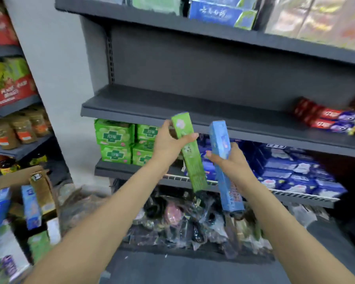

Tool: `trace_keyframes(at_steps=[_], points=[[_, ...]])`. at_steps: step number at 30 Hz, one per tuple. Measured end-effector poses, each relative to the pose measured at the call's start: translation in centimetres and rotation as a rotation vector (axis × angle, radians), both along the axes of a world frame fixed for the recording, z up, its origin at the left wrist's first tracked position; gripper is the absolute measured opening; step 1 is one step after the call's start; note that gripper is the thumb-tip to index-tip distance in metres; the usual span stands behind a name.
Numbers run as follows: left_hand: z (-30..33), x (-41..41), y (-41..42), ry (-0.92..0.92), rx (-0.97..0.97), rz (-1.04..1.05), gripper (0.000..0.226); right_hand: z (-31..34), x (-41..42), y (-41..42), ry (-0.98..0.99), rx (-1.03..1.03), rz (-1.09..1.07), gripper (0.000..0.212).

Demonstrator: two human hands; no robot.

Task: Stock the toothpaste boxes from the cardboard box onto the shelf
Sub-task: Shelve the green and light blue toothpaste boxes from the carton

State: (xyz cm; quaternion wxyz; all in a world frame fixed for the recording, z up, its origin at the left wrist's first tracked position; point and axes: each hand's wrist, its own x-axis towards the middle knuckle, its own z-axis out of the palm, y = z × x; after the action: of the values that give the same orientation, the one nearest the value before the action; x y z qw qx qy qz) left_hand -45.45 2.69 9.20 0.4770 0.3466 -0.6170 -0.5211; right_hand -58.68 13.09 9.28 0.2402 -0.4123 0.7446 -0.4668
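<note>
thin printed card, so both cartons look light, stiff and easily dented. just below the dark grey metal shelf [172, 111], the left hand [168, 144] pinches the long green toothpaste box [190, 152] near its top; the right hand [228, 160] clasps the long blue toothpaste box [223, 160] mid-length, best held by the long edges.

Green packs [114, 140] stack on the lower tier left of the grip, blue packs [291, 171] to its right. Plastic-wrapped goods [184, 222] lie below. Jars [19, 128] stand on a side rack far left.
</note>
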Motion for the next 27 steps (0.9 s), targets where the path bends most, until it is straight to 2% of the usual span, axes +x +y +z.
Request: trace_keyframes(at_steps=[1, 3, 5, 6, 8, 11, 14, 15, 16, 20, 21, 23, 26, 27], points=[[0.6, -2.0, 0.4, -0.062, -0.149, 0.006, 0.043, 0.6, -1.7, 0.4, -0.014, -0.017, -0.061, 0.041], [1.4, -5.4, 1.2, -0.265, -0.522, 0.044, 0.048, 1.9, -5.1, 0.8, -0.204, -0.033, -0.094, 0.041], [1.8, -8.5, 1.9, -0.331, -0.899, 0.025, 0.045, 3.2, -8.1, 1.1, -0.477, 0.004, -0.066, 0.036], [1.7, -10.0, 1.9, -0.328, -1.022, -0.005, 0.043, 3.6, -9.7, 0.9, -0.585, 0.006, -0.030, 0.034], [1.2, -12.9, 1.5, -0.322, -1.172, -0.053, 0.041, 4.1, -12.4, 0.3, -0.682, -0.041, 0.027, 0.029], [0.9, -16.8, 0.4, -0.302, -1.198, -0.205, 0.048, 4.5, -16.4, -1.2, -0.694, -0.083, 0.009, 0.018], [0.3, -20.3, -2.1, -0.351, -1.321, -0.244, 0.043, 4.5, -21.0, -2.8, -0.595, -0.148, -0.050, 0.034], [0.2, -21.6, -3.3, -0.347, -1.275, -0.227, 0.043, 4.4, -22.6, -3.3, -0.541, -0.163, -0.057, 0.041], [0.2, -22.9, -4.4, -0.326, -1.144, -0.217, 0.043, 4.5, -24.1, -3.8, -0.485, -0.170, -0.068, 0.048], [2.5, -28.7, -7.3, -0.192, -0.279, -0.310, 0.034, 5.7, -29.4, -6.1, -0.264, -0.161, -0.101, 0.055], [3.3, -30.0, -7.8, -0.193, -0.188, -0.320, 0.037, 6.0, -30.4, -6.6, -0.216, -0.160, -0.091, 0.054], [4.1, -32.1, -8.8, -0.194, -0.133, -0.321, 0.043, 6.5, -32.1, -7.5, -0.103, -0.124, -0.057, 0.052], [4.3, -34.7, -9.5, -0.206, 0.063, -0.484, 0.040, 6.8, -34.5, -8.7, 0.019, -0.059, -0.004, 0.057], [4.2, -35.5, -9.6, -0.223, 0.061, -0.473, 0.045, 6.9, -35.3, -9.0, 0.070, -0.046, 0.002, 0.059]])
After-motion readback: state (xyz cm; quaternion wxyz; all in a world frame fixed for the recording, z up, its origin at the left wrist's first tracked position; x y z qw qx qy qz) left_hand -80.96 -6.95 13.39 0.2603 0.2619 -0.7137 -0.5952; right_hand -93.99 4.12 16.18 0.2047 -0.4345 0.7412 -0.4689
